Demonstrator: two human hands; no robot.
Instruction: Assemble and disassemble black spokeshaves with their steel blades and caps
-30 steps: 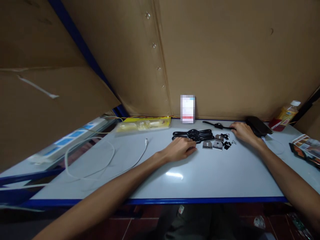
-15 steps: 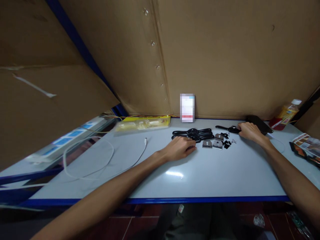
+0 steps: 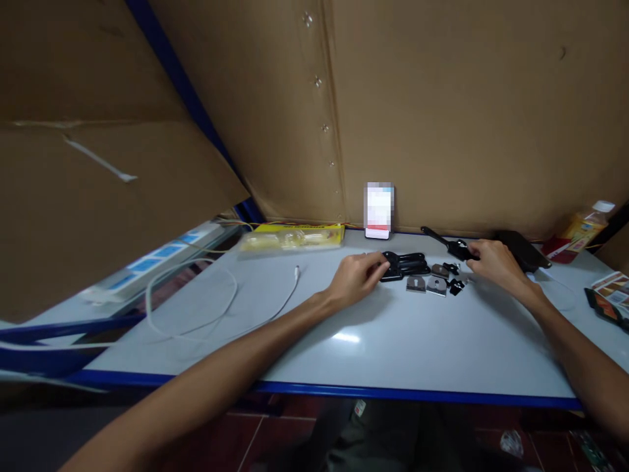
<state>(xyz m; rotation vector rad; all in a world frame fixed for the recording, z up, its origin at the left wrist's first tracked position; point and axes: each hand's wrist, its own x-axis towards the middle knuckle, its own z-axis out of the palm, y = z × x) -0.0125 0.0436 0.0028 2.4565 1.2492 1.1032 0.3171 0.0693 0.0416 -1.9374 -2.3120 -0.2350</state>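
Black spokeshave bodies [image 3: 410, 263] lie side by side on the table, their left handles hidden behind my left hand [image 3: 356, 276]. Its fingers are closed at that end of them; how many it grips I cannot see. My right hand [image 3: 494, 263] pinches another black spokeshave body [image 3: 458, 248] near its right end, its free handle tilted up toward the back. Between the hands lie notched metal blades [image 3: 436, 286], small black cap pieces [image 3: 457, 286] and tiny screws [image 3: 468, 278].
A lit phone [image 3: 379, 211] leans on the cardboard wall. Behind my left hand lies a yellow package [image 3: 295, 237]; a white cable [image 3: 236, 288] loops by a power strip [image 3: 152, 262]. A dark flat object [image 3: 521, 250], a bottle [image 3: 587, 229] and packets [image 3: 612, 295] are on the right.
My right hand has raised the far handle of its spokeshave body so it now tilts. My left hand has shifted over the left ends of the other bodies. The view has turned slightly left.
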